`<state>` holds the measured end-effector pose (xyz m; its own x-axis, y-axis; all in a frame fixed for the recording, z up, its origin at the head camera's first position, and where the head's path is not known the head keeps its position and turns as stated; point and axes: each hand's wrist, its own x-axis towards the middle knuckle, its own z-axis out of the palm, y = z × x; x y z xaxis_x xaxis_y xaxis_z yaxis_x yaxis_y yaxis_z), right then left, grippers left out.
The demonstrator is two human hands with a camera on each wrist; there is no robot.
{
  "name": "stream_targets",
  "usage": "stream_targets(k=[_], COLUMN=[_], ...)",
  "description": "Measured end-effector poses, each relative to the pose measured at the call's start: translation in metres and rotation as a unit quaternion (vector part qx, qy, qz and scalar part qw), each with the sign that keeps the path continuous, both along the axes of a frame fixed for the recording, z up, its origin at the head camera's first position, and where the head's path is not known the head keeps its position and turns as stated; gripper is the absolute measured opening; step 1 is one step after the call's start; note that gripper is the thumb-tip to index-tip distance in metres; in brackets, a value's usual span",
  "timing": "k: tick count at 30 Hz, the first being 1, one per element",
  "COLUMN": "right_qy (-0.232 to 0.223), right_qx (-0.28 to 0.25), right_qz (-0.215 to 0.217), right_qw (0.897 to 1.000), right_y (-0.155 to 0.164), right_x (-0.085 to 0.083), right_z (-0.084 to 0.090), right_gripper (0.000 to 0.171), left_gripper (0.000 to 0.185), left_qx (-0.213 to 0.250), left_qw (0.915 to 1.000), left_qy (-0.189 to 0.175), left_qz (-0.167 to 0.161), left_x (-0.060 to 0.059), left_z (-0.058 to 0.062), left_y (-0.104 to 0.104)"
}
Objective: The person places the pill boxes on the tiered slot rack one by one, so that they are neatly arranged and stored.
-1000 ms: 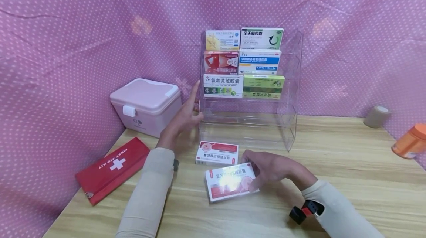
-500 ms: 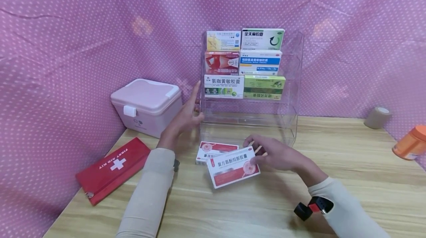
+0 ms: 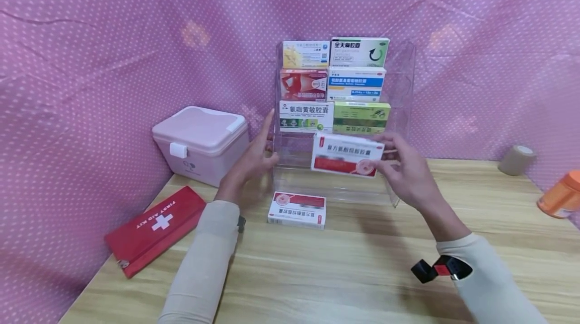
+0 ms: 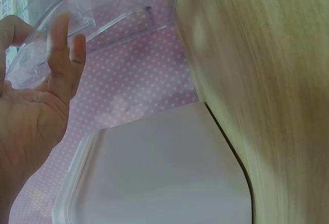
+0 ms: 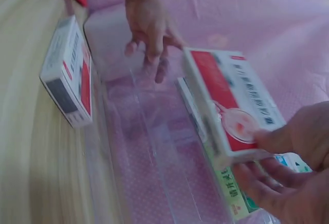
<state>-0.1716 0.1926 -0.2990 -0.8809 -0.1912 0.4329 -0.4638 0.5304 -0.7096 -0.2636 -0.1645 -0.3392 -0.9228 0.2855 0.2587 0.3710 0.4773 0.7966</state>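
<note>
1. Right hand gripping a red and white box by its right end, thumb in front, fingers curled behind; box lifted off the table, held level in front of the clear rack, just below the green box on the third shelf.
2. Left hand flat against the rack's left wall, fingers straight and together, pointing up, thumb toward the front edge; holding nothing.
3. Second red and white box lying flat on the wooden table, just in front of the rack's base, apart from both hands.
4. Right wrist view only: held box tilted, its near corner pinched between thumb and fingertips; left hand seen through the clear wall; other box on its side of the frame beside the rack.
5. Left wrist view only: straight fingers pressing the clear wall from outside; pale lid of the pink case close below.
6. Room: upper three shelves filled with six boxes; two lower shelves open. Pink case near the rack's left, red first aid pouch at the table's left edge, tape roll and orange bottle far right.
</note>
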Motion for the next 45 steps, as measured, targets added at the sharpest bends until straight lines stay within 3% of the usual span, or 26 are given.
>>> stream_targets(k=[4,10,16,19,26,31,35,45], right_qy=[0.07,0.169,0.217,0.21,0.168,0.097,0.055,0.018], right_qx=[-0.033,-0.07,-0.005,0.032,0.061,0.128,0.183,0.223], right_qz=[-0.064,-0.121,-0.144,-0.147,-0.104,-0.044,-0.01,-0.011], right_qw=[0.995,0.976,0.966,0.966,0.978,0.986,0.981,0.975], right_y=[0.003,-0.001,-0.011,-0.019,-0.043,-0.065,-0.075,-0.071], right_x=[-0.008,-0.031,-0.05,-0.055,-0.06,-0.053,-0.048,-0.037], right_z=[0.0,-0.01,-0.029,-0.041,-0.066,-0.062,-0.063,-0.054], right_gripper=[0.048,0.044,0.039,0.042,0.055,0.077,0.091,0.083], left_gripper=[0.122,0.12,0.121,0.122,0.122,0.123,0.124,0.123], left_qx=[0.001,-0.003,-0.007,-0.004,0.001,-0.003,-0.005,-0.001], left_qw=[1.0,0.9999,0.9999,0.9999,0.9999,0.9998,0.9997,0.9999], left_qy=[-0.005,-0.005,-0.01,-0.013,-0.009,-0.011,-0.012,0.0], left_qz=[-0.003,0.013,0.005,0.006,0.007,0.015,0.021,0.011], left_x=[0.0,-0.001,-0.001,-0.001,-0.001,0.0,0.0,0.001], left_z=[0.0,0.001,0.001,0.0,0.0,0.0,-0.002,0.0], left_y=[0.001,0.0,0.001,0.002,0.003,0.002,0.001,0.002])
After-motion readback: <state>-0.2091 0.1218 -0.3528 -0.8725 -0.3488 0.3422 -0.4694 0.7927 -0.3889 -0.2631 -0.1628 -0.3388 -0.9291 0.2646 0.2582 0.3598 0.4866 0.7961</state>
